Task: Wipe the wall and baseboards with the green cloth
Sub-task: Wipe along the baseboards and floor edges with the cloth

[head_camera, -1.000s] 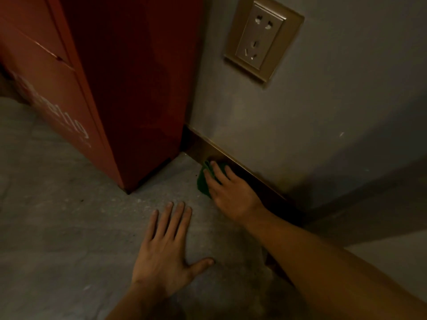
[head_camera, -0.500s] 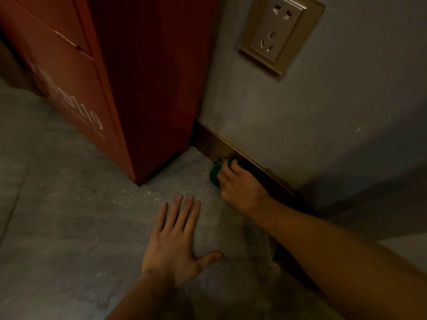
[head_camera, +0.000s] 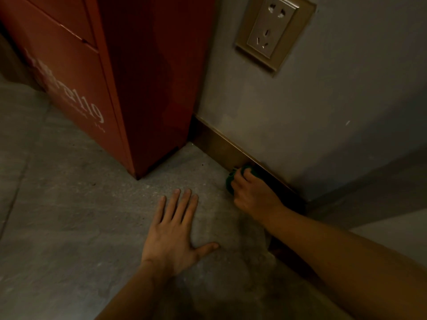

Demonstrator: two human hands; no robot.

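The right hand (head_camera: 253, 196) has its grip clamped on the green cloth (head_camera: 232, 181), fingers curled over the bunched fabric and pressing it against the baseboard (head_camera: 221, 150) where that strip meets the floor (head_camera: 69, 204). Only a little of the cloth shows, at the fingertips and just to the left of the knuckles; the rest is hidden under the hand. The brown baseboard runs away from the grip up and to the left, ending at the red cabinet (head_camera: 143, 77) that stands in the corner. On the cabinet's front face, well to the left of the grip, pale lettering ends in the digits "119"; the characters before them are too smeared to read, and a smaller line beneath is illegible. Above the grip, on the grey wall (head_camera: 335, 112), sits a power socket (head_camera: 272, 28) in a gold-toned frame. The left hand (head_camera: 175, 234) lies flat on the floor, fingers spread apart, holding nothing, near the grip and below it to the left
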